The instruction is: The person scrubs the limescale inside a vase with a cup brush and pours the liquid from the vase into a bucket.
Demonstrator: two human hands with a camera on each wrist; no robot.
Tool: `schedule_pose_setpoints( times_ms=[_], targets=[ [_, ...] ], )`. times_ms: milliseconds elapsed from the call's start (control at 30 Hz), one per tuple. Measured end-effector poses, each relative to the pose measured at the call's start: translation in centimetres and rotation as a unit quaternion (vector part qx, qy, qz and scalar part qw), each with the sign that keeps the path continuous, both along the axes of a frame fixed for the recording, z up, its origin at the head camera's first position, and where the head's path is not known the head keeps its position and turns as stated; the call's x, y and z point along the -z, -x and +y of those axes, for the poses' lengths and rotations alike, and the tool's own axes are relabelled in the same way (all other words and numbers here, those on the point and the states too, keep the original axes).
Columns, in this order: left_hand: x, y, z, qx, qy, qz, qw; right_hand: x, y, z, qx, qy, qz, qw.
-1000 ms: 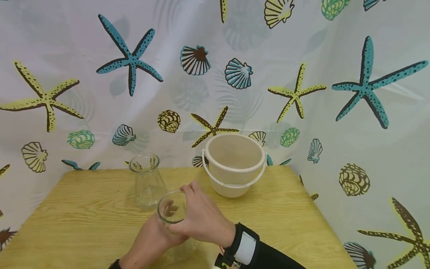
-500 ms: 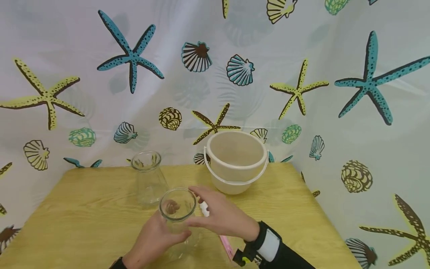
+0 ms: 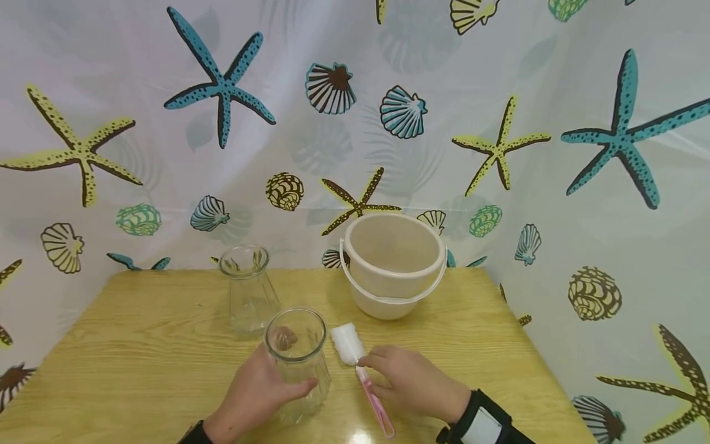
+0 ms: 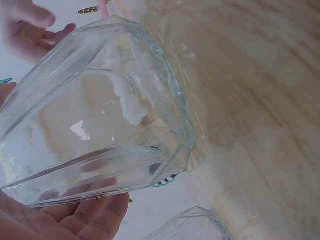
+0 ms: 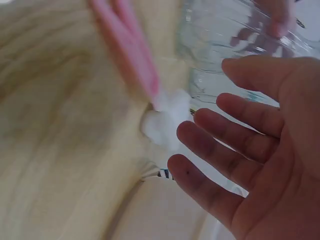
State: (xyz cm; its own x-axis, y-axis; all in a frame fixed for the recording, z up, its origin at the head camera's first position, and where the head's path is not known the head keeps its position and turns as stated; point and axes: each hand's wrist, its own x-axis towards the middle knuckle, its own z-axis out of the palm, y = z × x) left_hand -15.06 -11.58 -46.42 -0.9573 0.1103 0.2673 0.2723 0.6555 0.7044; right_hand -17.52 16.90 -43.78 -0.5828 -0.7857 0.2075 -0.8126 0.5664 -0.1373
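Note:
My left hand (image 3: 252, 391) grips a clear, faceted glass vase (image 3: 310, 373) with a rounded rim, standing upright near the front of the table. In the left wrist view, fingers (image 4: 102, 215) curl round one side of that vase, whose thick base is close to the wood. A bottle brush (image 3: 370, 394) with a white sponge head and a pink looped handle lies on the table, right of the vase. Over its handle hovers my right hand (image 3: 413, 379). The right wrist view shows the right palm bare, fingers spread and slightly bent, apart from the brush (image 5: 167, 117).
A second clear glass vase (image 3: 252, 305) stands behind the held one, to the left. At the back right is a cream bucket (image 3: 383, 283) with its handle hanging in front. A curtain printed with starfish and shells (image 3: 333, 148) encloses the wooden table (image 3: 144, 345).
My right hand has let go of the vase's rim and moved right and down to the brush, which now shows in full. The left hand keeps its hold on the vase.

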Motion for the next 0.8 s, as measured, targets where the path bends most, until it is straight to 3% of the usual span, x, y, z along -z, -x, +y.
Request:
schedule_pose_setpoints(
  times_ms=[333, 600, 800],
  targets=[
    [0.0, -0.5, -0.2, -0.004, 0.006, 0.015, 0.9999, 1.8, -0.5, 0.1, -0.022, -0.022, 0.018, 0.999],
    [-0.2, -0.9, 0.0, -0.002, -0.011, -0.025, 0.9996, 3.1, -0.8, 0.1, -0.036, -0.036, 0.032, 0.998],
    [-0.2, -1.0, 0.0, 0.000, -0.004, -0.020, 0.9998, 3.8, -0.8, 0.1, -0.058, -0.071, 0.073, 0.993]
  ],
)
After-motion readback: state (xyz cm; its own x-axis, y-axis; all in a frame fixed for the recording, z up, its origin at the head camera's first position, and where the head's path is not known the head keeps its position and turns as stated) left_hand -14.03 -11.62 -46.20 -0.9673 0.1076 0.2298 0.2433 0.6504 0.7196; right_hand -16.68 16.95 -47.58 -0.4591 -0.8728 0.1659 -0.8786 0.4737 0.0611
